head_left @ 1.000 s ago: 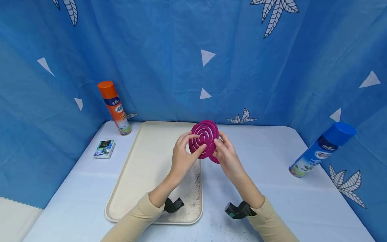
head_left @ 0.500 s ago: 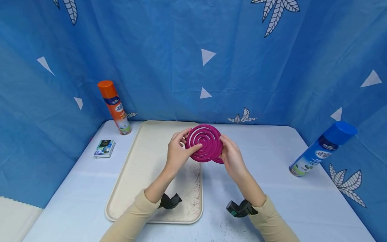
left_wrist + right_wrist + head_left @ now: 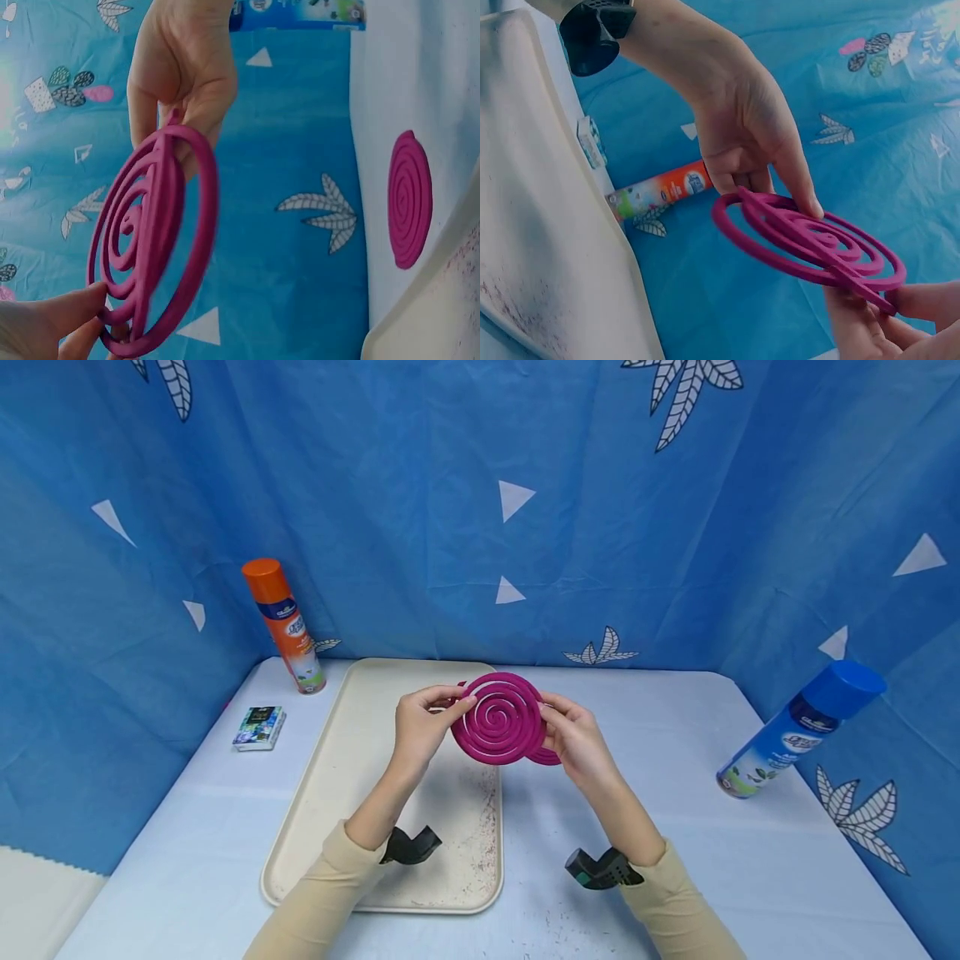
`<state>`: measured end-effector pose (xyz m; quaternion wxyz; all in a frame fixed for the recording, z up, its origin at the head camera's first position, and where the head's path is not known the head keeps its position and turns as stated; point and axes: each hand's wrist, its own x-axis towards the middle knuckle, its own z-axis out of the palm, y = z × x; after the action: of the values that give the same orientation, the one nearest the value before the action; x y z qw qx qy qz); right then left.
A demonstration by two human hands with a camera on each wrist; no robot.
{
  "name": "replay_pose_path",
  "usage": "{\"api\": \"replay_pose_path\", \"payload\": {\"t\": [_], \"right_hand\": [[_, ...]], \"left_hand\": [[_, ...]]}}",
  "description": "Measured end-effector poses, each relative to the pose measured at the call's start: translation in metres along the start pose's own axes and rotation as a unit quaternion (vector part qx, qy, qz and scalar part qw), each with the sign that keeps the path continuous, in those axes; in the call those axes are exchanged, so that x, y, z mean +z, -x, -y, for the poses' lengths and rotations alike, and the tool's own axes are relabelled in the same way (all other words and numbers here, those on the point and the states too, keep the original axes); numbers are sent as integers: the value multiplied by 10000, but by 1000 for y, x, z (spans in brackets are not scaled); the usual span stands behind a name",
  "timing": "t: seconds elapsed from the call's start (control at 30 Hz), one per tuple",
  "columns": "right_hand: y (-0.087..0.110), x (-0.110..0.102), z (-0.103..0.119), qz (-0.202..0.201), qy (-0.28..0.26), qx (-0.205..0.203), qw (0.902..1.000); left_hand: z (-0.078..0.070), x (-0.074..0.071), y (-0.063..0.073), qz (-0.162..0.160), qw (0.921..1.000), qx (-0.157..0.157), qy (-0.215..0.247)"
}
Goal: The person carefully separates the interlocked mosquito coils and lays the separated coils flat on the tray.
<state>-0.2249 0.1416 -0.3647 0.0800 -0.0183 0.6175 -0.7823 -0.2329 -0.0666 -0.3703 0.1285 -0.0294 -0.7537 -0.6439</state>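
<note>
Both hands hold a magenta mosquito coil (image 3: 497, 720) up over the right edge of the cream tray. The left hand (image 3: 418, 724) pinches its left rim between thumb and fingers. On the opposite rim, the right hand (image 3: 583, 742) grips it with the thumb in front. From the side, in the left wrist view, the coil (image 3: 159, 225) has parted into spiral sections tilted away from each other, joined or overlapping near the rim; the right wrist view shows the same gaps in the coil (image 3: 810, 240). Another magenta coil (image 3: 409, 199) lies flat on the table behind, mostly hidden in the head view.
The cream tray (image 3: 352, 827) with reddish crumbs lies under the left forearm. An orange spray can (image 3: 288, 631) and a small patterned box (image 3: 259, 729) stand left of it. A blue spray can (image 3: 795, 735) is at the right, and a blue curtain (image 3: 420, 527) hangs behind.
My left hand has shifted left, its thumb and fingers going from the coil's centre to its left rim. The held coil now looks wider and its sections spread. My right hand moved slightly right.
</note>
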Motion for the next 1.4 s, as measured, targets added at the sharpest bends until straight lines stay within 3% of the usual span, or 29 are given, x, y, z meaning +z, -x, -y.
{"api": "replay_pose_path", "payload": {"t": [0.13,0.3,0.4,0.57,0.7,0.97,1.2,1.4], "right_hand": [[-1,-5,1,71,440,-32,9990],[-3,-9,3,101,317,26,9994],[-4,-10,4,56,173,83,9998],[-4,-11,5,28,199,19,9998],[-4,-12,5,-18,123,19,9999],[-5,-13,8,-574,-353,295,9973],[-6,-15,8,-998,-647,278,9925],[-7,-17,7,-1099,-721,224,9911]], "left_hand": [[-1,-4,-1,105,9996,263,-93],[7,-6,-6,150,9971,737,-110],[7,-8,-9,303,9983,479,161],[3,-11,-12,745,9929,-353,858],[0,-12,-12,817,9900,-572,996],[3,-13,-17,301,9903,-837,1063],[16,-21,-29,-321,9791,-1165,1633],[28,-33,-42,-803,9657,-1424,2019]]}}
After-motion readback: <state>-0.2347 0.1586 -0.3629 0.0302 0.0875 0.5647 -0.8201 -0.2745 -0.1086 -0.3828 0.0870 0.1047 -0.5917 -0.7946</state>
